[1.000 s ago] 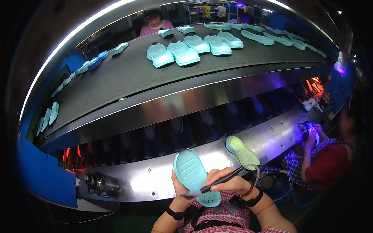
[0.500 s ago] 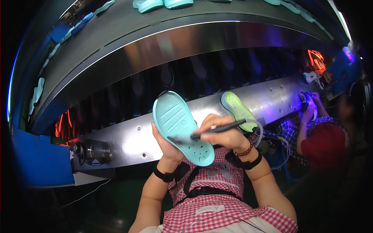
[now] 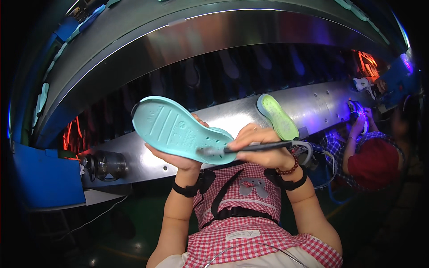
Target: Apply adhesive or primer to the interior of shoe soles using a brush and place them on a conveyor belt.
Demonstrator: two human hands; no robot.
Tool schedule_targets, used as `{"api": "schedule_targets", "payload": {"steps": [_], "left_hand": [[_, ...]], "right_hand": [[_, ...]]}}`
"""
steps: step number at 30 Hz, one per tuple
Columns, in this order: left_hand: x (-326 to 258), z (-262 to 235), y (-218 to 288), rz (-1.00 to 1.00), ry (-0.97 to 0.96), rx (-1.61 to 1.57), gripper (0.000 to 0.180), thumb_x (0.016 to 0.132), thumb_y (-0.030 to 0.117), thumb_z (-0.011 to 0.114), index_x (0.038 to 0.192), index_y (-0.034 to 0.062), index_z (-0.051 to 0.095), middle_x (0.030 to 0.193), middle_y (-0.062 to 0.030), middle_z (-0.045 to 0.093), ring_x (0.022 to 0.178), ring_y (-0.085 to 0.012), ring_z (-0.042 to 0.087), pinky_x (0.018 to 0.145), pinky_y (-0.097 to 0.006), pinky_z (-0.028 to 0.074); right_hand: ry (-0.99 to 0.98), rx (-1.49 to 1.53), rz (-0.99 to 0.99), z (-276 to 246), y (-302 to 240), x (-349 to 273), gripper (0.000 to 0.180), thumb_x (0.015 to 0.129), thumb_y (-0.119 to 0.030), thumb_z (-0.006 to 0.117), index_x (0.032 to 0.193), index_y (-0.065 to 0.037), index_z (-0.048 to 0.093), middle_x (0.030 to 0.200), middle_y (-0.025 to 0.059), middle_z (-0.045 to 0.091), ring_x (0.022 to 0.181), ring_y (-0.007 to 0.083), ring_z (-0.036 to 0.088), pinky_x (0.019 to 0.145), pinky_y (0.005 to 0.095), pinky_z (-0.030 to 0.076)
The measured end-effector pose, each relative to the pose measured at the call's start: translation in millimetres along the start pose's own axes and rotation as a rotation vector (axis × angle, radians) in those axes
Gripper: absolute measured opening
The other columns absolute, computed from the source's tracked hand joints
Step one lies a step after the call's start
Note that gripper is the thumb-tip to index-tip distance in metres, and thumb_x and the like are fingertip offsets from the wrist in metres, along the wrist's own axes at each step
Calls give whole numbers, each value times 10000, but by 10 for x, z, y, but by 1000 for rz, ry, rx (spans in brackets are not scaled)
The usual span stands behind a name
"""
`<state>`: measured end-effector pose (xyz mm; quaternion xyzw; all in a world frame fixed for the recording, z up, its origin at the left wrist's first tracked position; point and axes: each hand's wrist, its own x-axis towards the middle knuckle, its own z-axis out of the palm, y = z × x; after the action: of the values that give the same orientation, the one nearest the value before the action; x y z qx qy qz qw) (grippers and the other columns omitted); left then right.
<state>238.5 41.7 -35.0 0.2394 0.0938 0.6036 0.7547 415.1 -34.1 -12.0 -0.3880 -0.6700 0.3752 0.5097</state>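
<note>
The left hand (image 3: pixel 181 161) holds one teal sole (image 3: pixel 169 129), lettered in relief, above the bench (image 3: pixel 324 103); the right hand (image 3: pixel 267 157) grips one brush (image 3: pixel 257 147). One green sole (image 3: pixel 278 118) lies nearby; the apron (image 3: pixel 264 203) bears one white label (image 3: pixel 242 235).

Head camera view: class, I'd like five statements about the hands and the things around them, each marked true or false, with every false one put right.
1. The left hand holds a turquoise sole. True.
2. The right hand holds nothing. False: it holds a dark brush-like tool.
3. A yellow-green sole lies on the metal ledge, to the right of the turquoise sole. True.
4. The face of the turquoise sole turned to the camera is smooth all over. False: it has small holes toward one end and raised lines toward the other.
5. A beaded bracelet is on the person's right wrist. True.
</note>
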Motion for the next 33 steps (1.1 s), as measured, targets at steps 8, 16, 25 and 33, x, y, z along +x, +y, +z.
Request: {"api": "schedule_targets", "payload": {"steps": [8, 16, 25, 33], "left_hand": [[2, 34, 88, 86, 125, 164, 874, 761, 728, 70, 1163, 55, 458, 848, -194, 570, 679, -292, 581, 613, -390, 503], [1, -42, 132, 53, 20, 211, 857, 754, 748, 157, 1207, 80, 444, 921, -208, 544, 750, -300, 561, 676, -398, 475], [-25, 53, 161, -62, 176, 77, 849, 773, 725, 211, 1277, 63, 376, 1082, -225, 530, 895, -331, 560, 790, -433, 464], [-363, -136, 15, -351, -20, -38, 660, 862, 541, 315, 1279, 31, 364, 1153, -221, 494, 1013, -342, 529, 788, -472, 486]], "right_hand": [[116, 31, 147, 1, 9, -98, 224, 661, -3, 694, 882, -33, 670, 853, 69, 652, 832, 181, 574, 788, 292, 452], [111, 191, 239, 27, 80, -163, 227, 670, 19, 681, 893, -21, 661, 909, 100, 643, 862, 179, 579, 803, 293, 454], [45, 581, 261, 106, 247, -217, 199, 754, 10, 618, 952, 29, 606, 972, 141, 620, 858, 181, 595, 792, 265, 471], [-4, 346, 354, 182, -169, -182, 186, 765, -3, 621, 950, 13, 624, 913, 91, 638, 800, 92, 585, 700, 200, 467]]}}
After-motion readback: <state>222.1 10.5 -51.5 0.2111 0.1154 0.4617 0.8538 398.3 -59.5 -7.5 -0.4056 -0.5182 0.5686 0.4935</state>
